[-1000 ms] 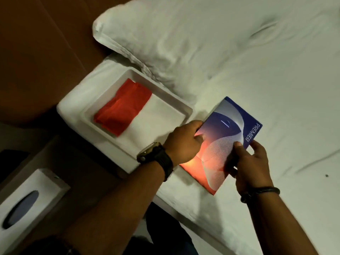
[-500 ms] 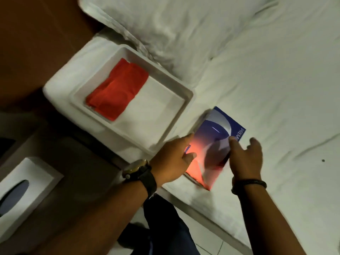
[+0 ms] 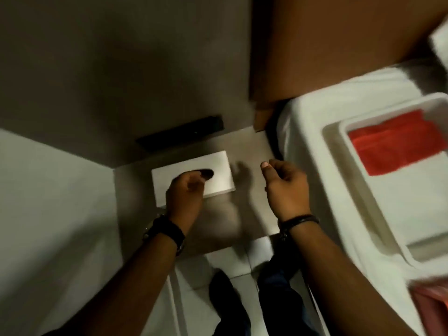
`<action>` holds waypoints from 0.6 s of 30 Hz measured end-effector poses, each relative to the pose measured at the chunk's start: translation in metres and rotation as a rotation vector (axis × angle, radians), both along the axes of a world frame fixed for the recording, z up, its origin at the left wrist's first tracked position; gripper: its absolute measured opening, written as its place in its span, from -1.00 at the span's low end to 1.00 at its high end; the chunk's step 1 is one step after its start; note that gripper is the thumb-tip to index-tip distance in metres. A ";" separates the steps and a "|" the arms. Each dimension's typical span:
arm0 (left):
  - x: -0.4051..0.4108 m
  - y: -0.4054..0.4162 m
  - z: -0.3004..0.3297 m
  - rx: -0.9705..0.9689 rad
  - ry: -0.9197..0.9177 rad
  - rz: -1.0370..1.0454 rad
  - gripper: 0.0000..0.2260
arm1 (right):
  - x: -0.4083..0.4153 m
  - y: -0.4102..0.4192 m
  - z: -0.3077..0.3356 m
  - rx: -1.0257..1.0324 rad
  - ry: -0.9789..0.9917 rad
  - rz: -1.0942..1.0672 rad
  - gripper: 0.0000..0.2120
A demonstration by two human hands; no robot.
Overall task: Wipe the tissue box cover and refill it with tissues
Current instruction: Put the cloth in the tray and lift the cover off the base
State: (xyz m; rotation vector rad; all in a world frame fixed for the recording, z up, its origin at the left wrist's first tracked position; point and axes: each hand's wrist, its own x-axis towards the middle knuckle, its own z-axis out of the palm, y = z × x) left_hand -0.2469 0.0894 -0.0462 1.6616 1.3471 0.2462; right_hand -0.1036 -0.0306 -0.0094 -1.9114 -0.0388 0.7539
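Both hands are over the bedside shelf [image 3: 244, 151], and the white tissue box cover [image 3: 220, 173] lies flat on it, close to the shelf's left edge, its dark oval slot facing up. The left hand [image 3: 186, 195] hovers over the cover's near left corner, fingers curled loosely inward above the slot; through the motion blur it looks empty, though whether the fingertips touch the cover is hard to say. The right hand [image 3: 287, 187] is just beside the cover's right end, over bare shelf, thumb up and fingers half spread, holding nothing. A watch [image 3: 167, 232] sits on the left wrist, a dark band [image 3: 299, 220] on the right. Off to the right, a white tray [image 3: 378, 202] rests on the bed's corner with a red cloth [image 3: 392, 141] folded in its far end.
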 end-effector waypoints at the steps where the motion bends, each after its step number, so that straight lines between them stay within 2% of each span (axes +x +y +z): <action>1: -0.017 0.017 -0.012 -0.018 0.044 0.084 -0.79 | -0.005 0.016 -0.017 -0.036 0.006 0.050 -0.66; 4: -0.063 0.061 -0.054 -0.058 0.208 0.263 -0.73 | -0.010 0.048 -0.073 -0.132 0.012 0.158 -0.62; 6: -0.085 0.083 -0.081 -0.104 0.261 0.335 -0.78 | -0.010 0.063 -0.111 -0.176 0.029 0.214 -0.62; 9: -0.102 0.096 -0.116 -0.222 0.207 0.412 -0.79 | -0.008 0.078 -0.156 -0.225 0.067 0.253 -0.70; 11: -0.106 0.102 -0.135 -0.296 0.180 0.442 -0.75 | -0.008 0.088 -0.178 -0.248 0.097 0.236 -0.65; 14: -0.102 0.113 -0.154 -0.302 0.118 0.492 -0.77 | -0.008 0.103 -0.198 -0.263 0.062 0.243 -0.56; 18: -0.100 0.123 -0.163 -0.313 0.044 0.551 -0.78 | -0.011 0.116 -0.217 -0.242 0.030 0.274 -0.58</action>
